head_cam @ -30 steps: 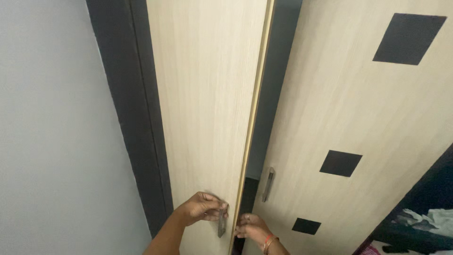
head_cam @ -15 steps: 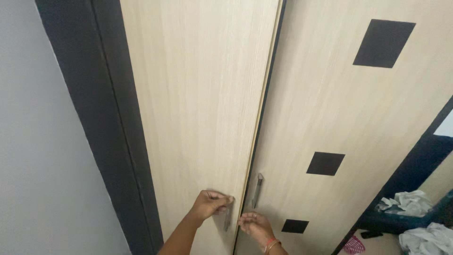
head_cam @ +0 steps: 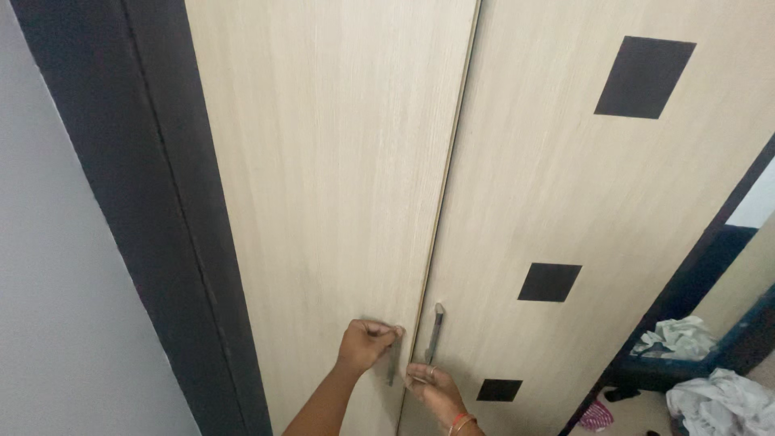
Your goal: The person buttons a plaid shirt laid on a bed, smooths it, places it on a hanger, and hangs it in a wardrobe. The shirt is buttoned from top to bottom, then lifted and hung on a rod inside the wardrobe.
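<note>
Bottom centre of frame: left hand curled tight round the left handle, a slim metal bar on the plain left door. Right hand just below and right of it, fingers bent at the foot of the right handle; whether it truly grips, cannot tell. Right door carries black squares. Door edges meet along a thin seam. Dark frame at left, grey wall beyond. Crumpled cloth lower right corner.
</note>
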